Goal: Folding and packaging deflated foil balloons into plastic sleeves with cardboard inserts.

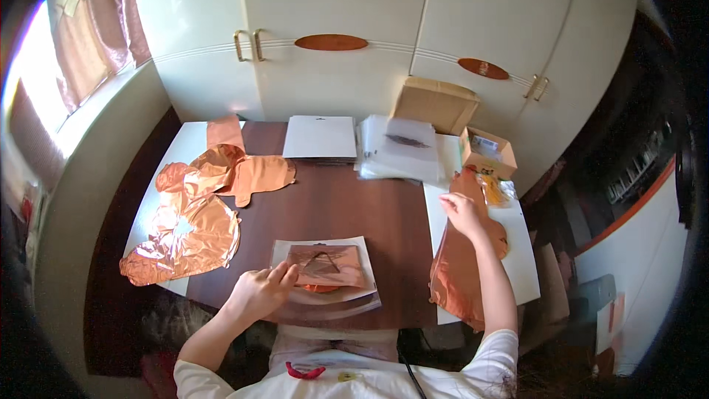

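Observation:
A folded copper-coloured foil sheet (346, 267) with a dark triangular mark lies on a white card in a clear plastic bag (363, 306) at the table's near middle. My left hand (260, 292) is at the bag's left edge, fingers closed on that edge; its thumb is mostly hidden. Over the right side of the table is my right hand (462, 214), fingers drawn together, with anything in them too small to make out. Beneath and beside it lies a flat copper-coloured foil balloon (459, 277).
More flat copper foil balloons (199, 240) spread over the table's left side. At the back stand a stack of white cards (320, 137), a pile of clear plastic bags (402, 149), and an open cardboard box (436, 103). A small box (504, 157) and a yellow packet (493, 191) are at right.

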The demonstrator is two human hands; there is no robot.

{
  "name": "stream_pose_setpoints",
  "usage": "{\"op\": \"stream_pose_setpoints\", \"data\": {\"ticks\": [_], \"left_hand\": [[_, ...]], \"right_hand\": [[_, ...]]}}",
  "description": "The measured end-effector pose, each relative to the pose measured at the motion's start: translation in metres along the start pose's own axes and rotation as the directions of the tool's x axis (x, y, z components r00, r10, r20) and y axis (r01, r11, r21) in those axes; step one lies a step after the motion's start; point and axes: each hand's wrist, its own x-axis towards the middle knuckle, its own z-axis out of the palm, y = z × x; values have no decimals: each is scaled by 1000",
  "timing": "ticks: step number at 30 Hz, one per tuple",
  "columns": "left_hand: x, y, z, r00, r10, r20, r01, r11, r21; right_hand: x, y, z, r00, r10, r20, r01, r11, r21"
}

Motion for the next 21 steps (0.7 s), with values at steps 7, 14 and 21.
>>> {"op": "stream_pose_setpoints", "data": {"ticks": [7, 14, 21], "left_hand": [[-22, 0, -10, 997, -71, 13, 71, 997, 4], [-24, 6, -19, 976, -165, 146, 167, 986, -2], [-35, -2, -27, 986, -143, 81, 143, 990, 2]], "right_hand": [[59, -18, 48, 974, -209, 92, 224, 955, -196], [122, -80, 171, 906, -389, 168, 419, 760, -497], [146, -91, 203, 971, -238, 35, 182, 634, -752]]}}
